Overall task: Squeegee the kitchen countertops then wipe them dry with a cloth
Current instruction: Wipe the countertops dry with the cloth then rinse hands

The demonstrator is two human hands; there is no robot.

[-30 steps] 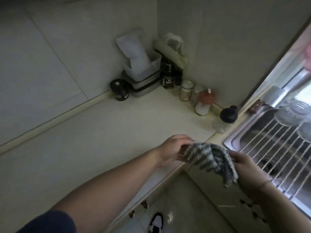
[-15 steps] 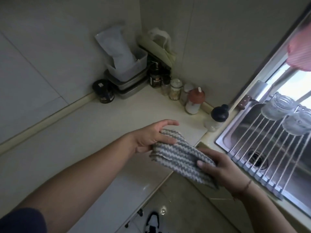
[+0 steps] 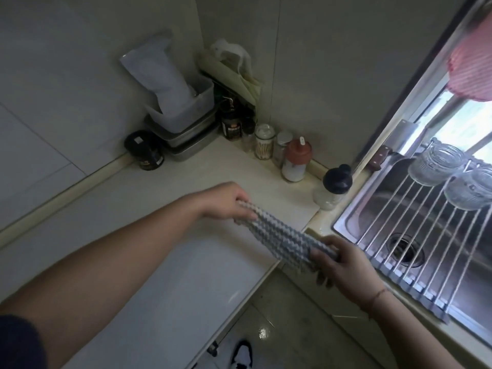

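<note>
Cloth: a grey-and-white striped cloth (image 3: 286, 239) is held stretched between both hands, above the front edge of the countertop (image 3: 159, 262) near its corner by the sink; whether it touches the surface cannot be told.
Left hand: the left hand (image 3: 226, 201) pinches the far end of the cloth, fingers curled over its top edge and thumb beneath.
Right hand: the right hand (image 3: 343, 265) grips the near end, thumb on top and fingers wrapped under the fabric; a thin band sits on the wrist.
Countertop: pale, running along the tiled wall into the corner.
Corner items: a black jar (image 3: 146, 153), stacked metal trays (image 3: 186, 139) carrying a clear tub with a white pouch (image 3: 157, 73), a dark bottle (image 3: 231, 123), small glass jars, and a red-capped jar (image 3: 295, 161).
Counter edge: a black-lidded bottle (image 3: 332, 187) stands just beside the sink.
Sink: a steel sink (image 3: 426, 235) with a wire rack (image 3: 431, 230) across it, two glass jars (image 3: 436, 163) lying on the rack.
Window: a pink cloth (image 3: 471, 67) hangs at the upper right.
</note>
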